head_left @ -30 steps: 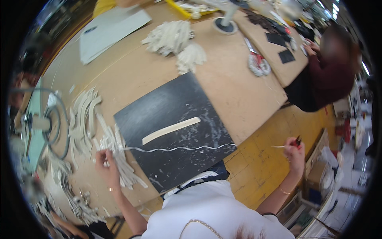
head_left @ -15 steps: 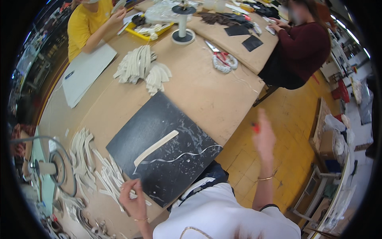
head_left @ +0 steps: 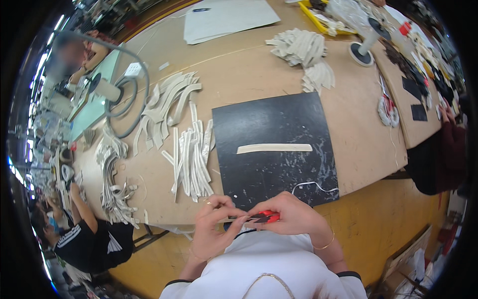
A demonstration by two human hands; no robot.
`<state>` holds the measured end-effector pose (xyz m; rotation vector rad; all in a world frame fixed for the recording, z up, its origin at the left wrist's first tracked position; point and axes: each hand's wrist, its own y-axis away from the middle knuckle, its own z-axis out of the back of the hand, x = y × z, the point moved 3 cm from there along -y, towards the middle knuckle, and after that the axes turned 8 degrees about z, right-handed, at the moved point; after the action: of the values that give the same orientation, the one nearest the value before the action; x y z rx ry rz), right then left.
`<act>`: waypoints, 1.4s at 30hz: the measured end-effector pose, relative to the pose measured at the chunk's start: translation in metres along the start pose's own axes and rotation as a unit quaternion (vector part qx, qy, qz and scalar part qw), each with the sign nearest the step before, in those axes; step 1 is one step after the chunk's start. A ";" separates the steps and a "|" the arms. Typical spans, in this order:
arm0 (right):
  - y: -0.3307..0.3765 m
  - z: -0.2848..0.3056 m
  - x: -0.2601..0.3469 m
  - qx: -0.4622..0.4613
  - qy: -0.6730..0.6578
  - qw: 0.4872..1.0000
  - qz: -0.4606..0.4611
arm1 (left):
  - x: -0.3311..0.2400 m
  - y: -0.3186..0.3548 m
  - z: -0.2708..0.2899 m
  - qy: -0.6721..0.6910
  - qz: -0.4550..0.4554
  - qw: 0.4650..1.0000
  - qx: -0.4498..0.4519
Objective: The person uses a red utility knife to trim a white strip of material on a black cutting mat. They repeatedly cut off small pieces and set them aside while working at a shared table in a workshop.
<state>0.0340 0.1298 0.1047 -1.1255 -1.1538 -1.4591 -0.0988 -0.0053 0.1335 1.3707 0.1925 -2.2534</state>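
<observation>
My right hand (head_left: 287,213) is closed around small red-handled snips (head_left: 269,217), their dark blades pointing at my left fingers. My left hand (head_left: 216,226) is closed in a pinch at the blade tips. What it pinches is too small to make out. Both hands meet just over the near edge of a black mat (head_left: 264,117). On the mat lies a flat cream strip (head_left: 275,148), roughly crosswise. A thin white cord-like strip (head_left: 316,184) curves along the mat's near right part, its one end passing out of sight behind my right hand.
Narrow white strips (head_left: 191,162) lie in a pile left of the mat, with wider cream strips (head_left: 164,107) beyond. Another cream stack (head_left: 301,52) sits at the back. Large scissors (head_left: 387,107) and a spool stand (head_left: 366,50) are at right. Several people work around the table.
My right hand has come in from the right side with the snips to meet my left hand. The view has turned left, and the thin strip's left end has left the cream strip.
</observation>
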 end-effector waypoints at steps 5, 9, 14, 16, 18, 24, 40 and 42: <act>0.011 0.010 -0.011 -0.112 -0.049 0.992 -0.028 | 0.007 -0.022 -0.015 0.023 -0.010 0.999 0.031; 0.019 0.027 -0.009 -0.155 -0.007 0.986 -0.051 | 0.005 -0.038 -0.034 0.014 -0.039 0.998 0.045; 0.033 0.054 -0.001 -0.189 0.043 0.980 -0.035 | 0.019 -0.057 -0.056 0.033 -0.093 0.992 0.077; 0.053 0.072 -0.003 -0.200 0.041 0.976 -0.074 | 0.029 -0.067 -0.071 -0.062 -0.116 0.991 0.025; 0.086 0.101 0.010 -0.152 0.100 0.983 -0.036 | 0.048 -0.078 -0.083 -0.164 -0.085 0.980 0.068; 0.162 0.152 0.071 -0.001 0.056 0.933 0.357 | 0.085 -0.085 -0.094 -0.290 -0.087 0.949 0.087; -0.088 0.049 -0.043 -0.038 -0.112 0.985 -0.129 | 0.100 -0.079 -0.026 0.484 0.211 0.845 0.078; -0.087 0.052 -0.044 -0.042 -0.091 0.988 -0.122 | 0.098 -0.080 -0.025 0.502 0.227 0.831 0.079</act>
<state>-0.0392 0.1977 0.0571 -1.2285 -1.4082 -1.6287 -0.1540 0.0401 0.0261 2.2837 0.0089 -1.0104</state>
